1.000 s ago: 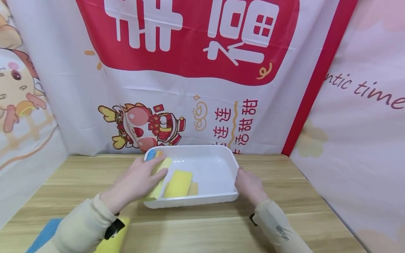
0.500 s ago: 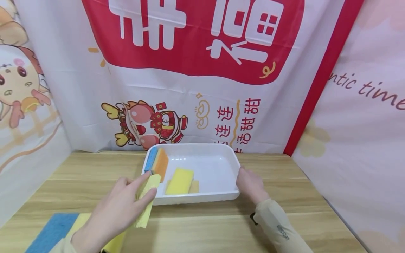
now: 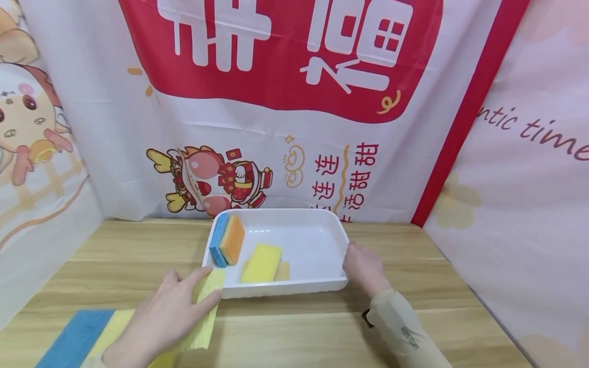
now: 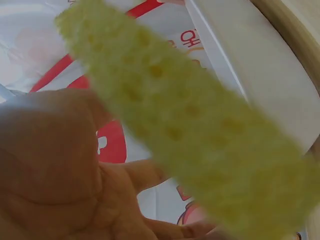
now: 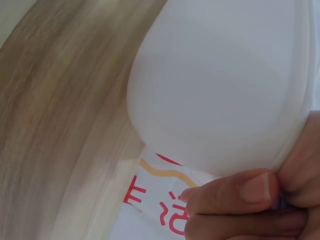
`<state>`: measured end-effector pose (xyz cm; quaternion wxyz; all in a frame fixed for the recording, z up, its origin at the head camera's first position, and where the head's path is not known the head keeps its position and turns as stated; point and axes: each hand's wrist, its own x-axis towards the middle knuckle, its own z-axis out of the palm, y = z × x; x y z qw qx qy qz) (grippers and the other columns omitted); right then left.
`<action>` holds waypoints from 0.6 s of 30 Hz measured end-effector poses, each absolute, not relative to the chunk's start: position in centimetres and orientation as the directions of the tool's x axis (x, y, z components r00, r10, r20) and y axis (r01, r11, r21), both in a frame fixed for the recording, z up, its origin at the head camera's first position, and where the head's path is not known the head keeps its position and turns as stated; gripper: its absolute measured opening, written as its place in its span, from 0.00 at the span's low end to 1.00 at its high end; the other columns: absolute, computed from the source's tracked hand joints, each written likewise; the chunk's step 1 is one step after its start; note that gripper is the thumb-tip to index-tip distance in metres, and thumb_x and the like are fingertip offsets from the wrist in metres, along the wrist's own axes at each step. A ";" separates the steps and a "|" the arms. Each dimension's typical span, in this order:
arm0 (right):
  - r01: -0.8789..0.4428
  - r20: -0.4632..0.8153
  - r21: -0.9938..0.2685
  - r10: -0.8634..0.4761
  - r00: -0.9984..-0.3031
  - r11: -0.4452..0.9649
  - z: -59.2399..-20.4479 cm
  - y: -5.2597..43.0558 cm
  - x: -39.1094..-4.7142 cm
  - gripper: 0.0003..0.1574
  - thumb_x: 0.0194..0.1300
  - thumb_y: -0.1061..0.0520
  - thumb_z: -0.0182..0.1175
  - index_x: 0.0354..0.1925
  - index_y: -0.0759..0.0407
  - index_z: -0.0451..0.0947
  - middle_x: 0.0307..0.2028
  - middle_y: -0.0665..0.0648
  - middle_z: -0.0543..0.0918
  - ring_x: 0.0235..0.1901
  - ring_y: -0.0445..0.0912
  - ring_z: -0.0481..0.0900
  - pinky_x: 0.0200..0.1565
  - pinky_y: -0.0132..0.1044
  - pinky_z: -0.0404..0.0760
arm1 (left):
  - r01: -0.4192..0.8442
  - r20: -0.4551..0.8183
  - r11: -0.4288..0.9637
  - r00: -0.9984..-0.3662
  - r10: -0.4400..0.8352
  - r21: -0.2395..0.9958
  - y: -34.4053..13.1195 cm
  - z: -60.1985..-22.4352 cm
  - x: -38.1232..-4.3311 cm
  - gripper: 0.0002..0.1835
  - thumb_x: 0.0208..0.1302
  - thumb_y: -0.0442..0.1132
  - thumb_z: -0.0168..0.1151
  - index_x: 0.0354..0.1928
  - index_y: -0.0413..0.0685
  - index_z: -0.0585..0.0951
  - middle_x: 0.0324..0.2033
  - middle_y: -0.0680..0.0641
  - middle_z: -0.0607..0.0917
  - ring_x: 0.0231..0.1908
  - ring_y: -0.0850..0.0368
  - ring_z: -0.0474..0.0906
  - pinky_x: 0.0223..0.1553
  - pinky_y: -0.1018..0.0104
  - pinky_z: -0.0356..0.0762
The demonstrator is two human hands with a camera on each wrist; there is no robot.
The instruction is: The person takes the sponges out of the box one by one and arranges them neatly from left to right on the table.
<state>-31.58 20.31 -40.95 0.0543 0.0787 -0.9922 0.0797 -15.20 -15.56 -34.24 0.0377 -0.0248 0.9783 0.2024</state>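
Compared w/ 1.0 s ago, L hand (image 3: 158,312) has moved back toward the person and a bit to the left, carrying the yellow sponge (image 4: 175,120) from the left part of the white tray (image 3: 285,290) to its front-left corner. R hand (image 3: 365,267) remains at the tray's right end, approx. same place.

L hand grips the yellow sponge betw. thumb and fingers. In head view its upper end overlaps the front-left corner of the tray, its lower end is outside, in front; whether it touches the rim, I cannot tell. L wrist view shows the porous surface of it, a bit blurred.

R hand has its fingers curled on the tray's right rim and holds it.

Inside the tray, along the left wall, are a blue piece (image 3: 220,241) and an orange piece (image 3: 233,240), side by side. Nearer to the front wall, a second yellow sponge (image 3: 262,263) lies partly over a tan piece (image 3: 282,272).

On the wooden table (image 3: 294,332), front left, a blue sheet (image 3: 75,337) lies next to a yellow strip (image 3: 107,335), partly hidden by L hand. Behind the tray hangs a white-and-red printed cloth (image 3: 115,133).
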 end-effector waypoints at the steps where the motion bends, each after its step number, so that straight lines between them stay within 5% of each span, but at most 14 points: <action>1: -0.161 0.120 -0.147 -0.143 -0.982 0.976 -41.1 20.2 -31.6 0.19 0.66 0.63 0.49 0.50 0.76 0.74 0.26 0.65 0.78 0.24 0.54 0.78 0.22 0.51 0.78 | -0.057 -0.089 0.920 -0.996 -0.025 0.388 -15.6 -34.5 -15.2 0.46 0.59 0.75 0.53 0.69 0.50 0.70 0.45 0.33 0.73 0.33 0.45 0.74 0.28 0.45 0.76; 11: -0.158 0.130 -0.156 -0.138 -0.982 0.975 -41.1 20.1 -31.6 0.19 0.66 0.63 0.49 0.50 0.76 0.73 0.25 0.64 0.78 0.24 0.54 0.78 0.21 0.52 0.78 | -0.061 -0.154 0.927 -0.988 -0.003 0.371 -15.1 -36.5 -15.7 0.42 0.54 0.70 0.64 0.63 0.49 0.75 0.46 0.31 0.76 0.37 0.45 0.77 0.32 0.38 0.78; 18: -0.148 0.124 -0.157 -0.129 -0.984 0.977 -40.8 20.0 -31.4 0.16 0.67 0.63 0.49 0.47 0.74 0.75 0.26 0.64 0.78 0.24 0.54 0.78 0.22 0.53 0.78 | -0.070 -0.214 0.925 -0.977 0.013 0.373 -14.1 -37.4 -15.8 0.39 0.54 0.64 0.68 0.63 0.50 0.76 0.46 0.30 0.75 0.34 0.46 0.75 0.28 0.45 0.78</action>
